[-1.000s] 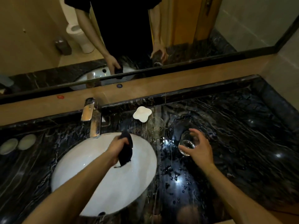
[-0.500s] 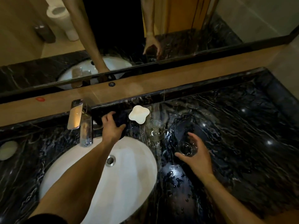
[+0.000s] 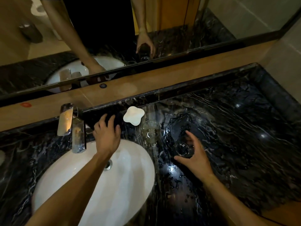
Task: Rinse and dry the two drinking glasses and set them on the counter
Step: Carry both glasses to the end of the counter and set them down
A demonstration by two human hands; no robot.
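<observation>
Two clear drinking glasses stand on the wet black marble counter (image 3: 236, 144), right of the sink. The far glass (image 3: 150, 131) stands alone beside a white dish. The near glass (image 3: 183, 149) stands upright, with my right hand (image 3: 196, 154) cupped loosely around it, fingers spread and thumb below it. Behind the basin, my left hand (image 3: 106, 133) lies with fingers spread on a dark cloth (image 3: 116, 118) at the counter's back edge. The cloth is hard to tell from the dark stone.
A white oval sink (image 3: 101, 190) with a metal drain (image 3: 108, 165) fills the lower left. A chrome faucet (image 3: 71, 128) stands at its back. A white lobed dish (image 3: 133, 115) sits by the back ledge. A mirror (image 3: 179, 38) runs along the wall.
My left hand carried the dark cloth from over the sink to the back of the counter. My right hand lowered the near glass onto the counter and its fingers have spread.
</observation>
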